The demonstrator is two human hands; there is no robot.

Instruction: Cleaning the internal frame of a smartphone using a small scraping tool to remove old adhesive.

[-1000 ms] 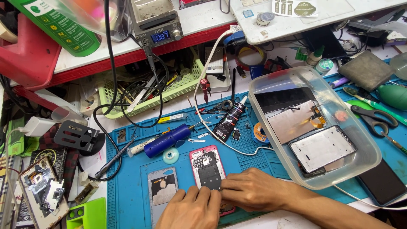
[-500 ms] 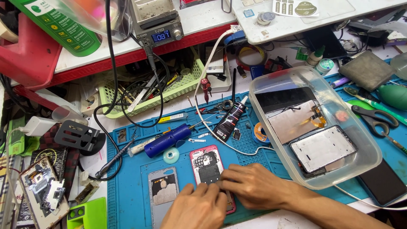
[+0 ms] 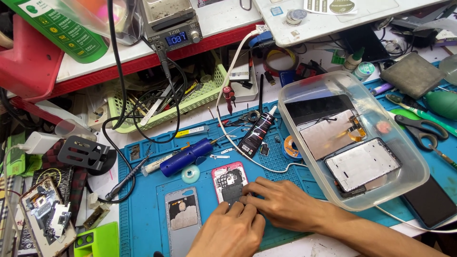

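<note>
The blue work mat [image 3: 143, 209] carries everything. To its right stands a clear plastic tub [image 3: 419, 171] keeping spare screens together. At the mat's middle lies the opened pink phone [image 3: 229, 181]; right hand [image 3: 281, 204] and left hand [image 3: 231, 233] press their fingertips together on its lower end, steadying it.

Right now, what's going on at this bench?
A person has both bare hands on an opened pink-framed phone lying on a blue silicone work mat. The left hand and right hand meet at the phone's lower end, fingertips pressing on its exposed insides. A grey phone back cover lies beside it on the mat, and a clear plastic tub of screen panels sits further along the bench.
</note>
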